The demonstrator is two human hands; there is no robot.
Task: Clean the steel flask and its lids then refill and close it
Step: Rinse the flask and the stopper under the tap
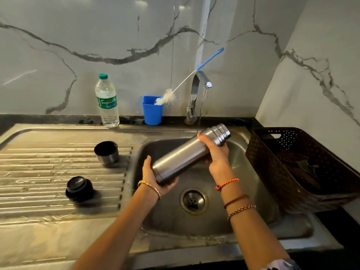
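The right hand (216, 152) is wrapping its grip around the steel flask (190, 154) just below the threaded neck while the left hand (155, 179) is cupping its base, tilting it open-mouthed over the sink (243, 191) under the running tap (197, 94). Wet, smooth steel is probably slippery yet rigid, so holding both ends seems sensible. The cup lid (106, 152) and stopper (78, 189) are sitting on the ribbed drainboard (39, 172) at the left, below marble-patterned walls.

One steel flask (187, 154), two lids — cup lid (106, 152) and stopper (79, 189) — one water bottle (107, 101), one bottle brush (175, 92), one blue holder (152, 112), one basket (303, 164).
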